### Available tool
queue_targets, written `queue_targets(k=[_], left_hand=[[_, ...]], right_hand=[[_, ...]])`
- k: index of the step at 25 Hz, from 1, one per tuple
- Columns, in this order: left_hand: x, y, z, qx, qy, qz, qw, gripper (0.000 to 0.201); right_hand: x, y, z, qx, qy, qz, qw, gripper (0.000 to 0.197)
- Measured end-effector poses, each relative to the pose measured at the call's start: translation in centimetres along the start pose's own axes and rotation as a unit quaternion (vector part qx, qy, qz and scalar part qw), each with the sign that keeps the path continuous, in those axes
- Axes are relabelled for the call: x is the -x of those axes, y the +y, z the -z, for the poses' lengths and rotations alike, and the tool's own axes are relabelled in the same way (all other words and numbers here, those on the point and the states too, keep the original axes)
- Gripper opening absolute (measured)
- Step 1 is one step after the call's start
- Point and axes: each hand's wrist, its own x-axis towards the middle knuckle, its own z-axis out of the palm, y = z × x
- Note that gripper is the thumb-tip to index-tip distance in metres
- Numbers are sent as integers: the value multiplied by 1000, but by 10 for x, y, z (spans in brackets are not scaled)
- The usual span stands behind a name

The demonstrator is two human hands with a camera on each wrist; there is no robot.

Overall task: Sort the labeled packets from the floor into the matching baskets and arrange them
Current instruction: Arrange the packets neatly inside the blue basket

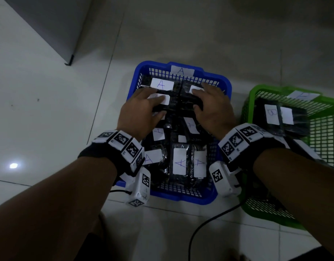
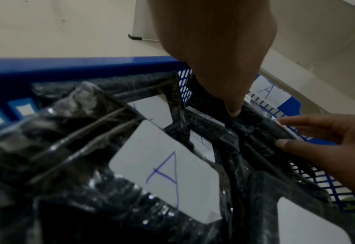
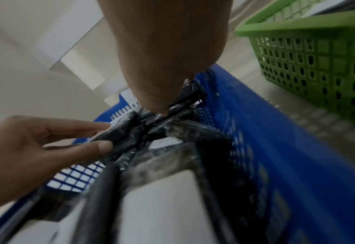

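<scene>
Grey cabinet (image 1: pixel 49 25) stands at the far left on the pale tiled floor (image 1: pixel 40 110), its black-capped foot on the tiles. Right of it the blue basket (image 1: pixel 226 85) sits on the floor with a white "A" tag (image 1: pixel 181 71) on its far rim. Inside lie black plastic-wrapped packets with white "A" labels; three lie near the front wall, among them the front packet (image 1: pixel 180 162), with others behind them.

Both hands reach into the far half of this basket. The left hand (image 1: pixel 139 113) grips the left packet (image 1: pixel 168 106) at its left end, fingers (image 1: pixel 156 99) lying over its white label and thumb curled under the near edge; the right wrist view shows this pinch from the side. Just beyond it lies the rear packet (image 1: pixel 161 84), its "A" label fully visible. The right hand (image 1: pixel 213 108) grips the right packet (image 1: pixel 188 99) in the same way, fingers on top and thumb at the near edge. The two packets sit side by side and appear to touch end to end, though the wrapping there is too dark to be sure.

Farther right, the green basket (image 1: pixel 313 129) stands just beside the blue one, with a blurred tag on its far rim. It holds black packets too, one with a "B" label (image 1: pixel 271 113). A black cable (image 1: pixel 209 223) runs over the floor in front of the baskets.
</scene>
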Motion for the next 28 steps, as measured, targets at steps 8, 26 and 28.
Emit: queue_targets(k=[8, 26, 28], left_hand=[[-2, -1, -1, 4, 66, -55, 996, 29], [0, -7, 4, 24, -6, 22, 999, 36], [-4, -4, 4, 18, 0, 32, 999, 35]], right_hand=[[-10, -24, 3, -207, 41, -50, 976, 25], [-12, -38, 2, -319, -64, -148, 934, 32], [-7, -34, 4, -266, -18, -124, 956, 19]])
